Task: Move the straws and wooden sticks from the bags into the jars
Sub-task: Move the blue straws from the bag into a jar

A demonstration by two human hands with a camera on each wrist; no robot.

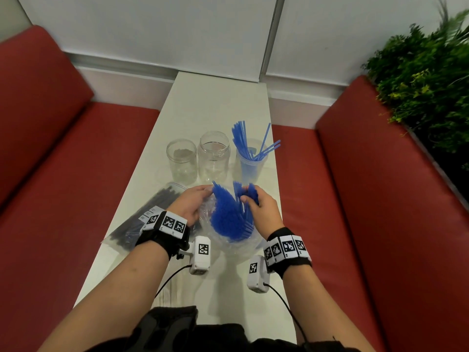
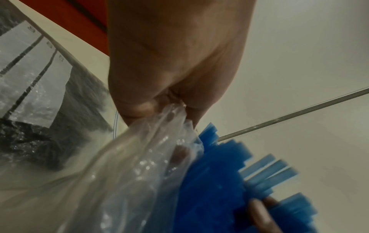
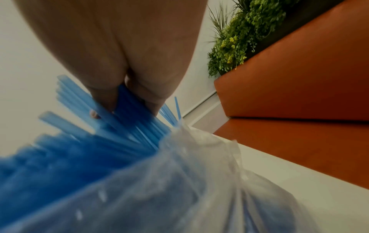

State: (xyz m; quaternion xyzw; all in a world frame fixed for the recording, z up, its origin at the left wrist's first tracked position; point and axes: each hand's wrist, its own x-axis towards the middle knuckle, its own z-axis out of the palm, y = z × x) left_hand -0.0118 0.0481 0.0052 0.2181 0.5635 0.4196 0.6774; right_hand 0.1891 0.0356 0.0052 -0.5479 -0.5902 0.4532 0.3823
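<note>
Straws (image 1: 229, 214), all blue, stand bunched in a clear bag (image 1: 228, 243) on the white surface (image 1: 215, 102) in the head view. The left hand (image 1: 189, 203) holds the bag's edge open. The right hand (image 1: 261, 210) curls its fingers round a small bunch of straws at the top of the pile. Behind the bag stand three jars in a row. The right jar (image 1: 250, 165) has some blue straws in it already, leaning out at the rim. The middle jar (image 1: 214, 156) and the left jar (image 1: 182, 160) hold no straws or sticks. A second bag (image 1: 142, 219) with dark sticks lies flat under the left wrist.

From the left wrist, the left hand (image 2: 169, 63) pinches the crinkly plastic of the clear bag (image 2: 129, 165) between thumb and fingers. The blue straws (image 2: 219, 181) poke out just beside it. The bag of dark sticks (image 2: 40, 110) lies beside it on the surface.

From the right wrist, the right hand (image 3: 129, 55) grips a few straws (image 3: 123, 113) between thumb and fingers. The rest fan out of the clear bag (image 3: 199, 189).

Things could go wrong here. Straws are thin and slippery, so a loose grip could let some drop and roll off the narrow surface. Straws next to the bunch may catch on it and spill out too. The straws leaning in the right jar could get knocked out when more go in.
</note>
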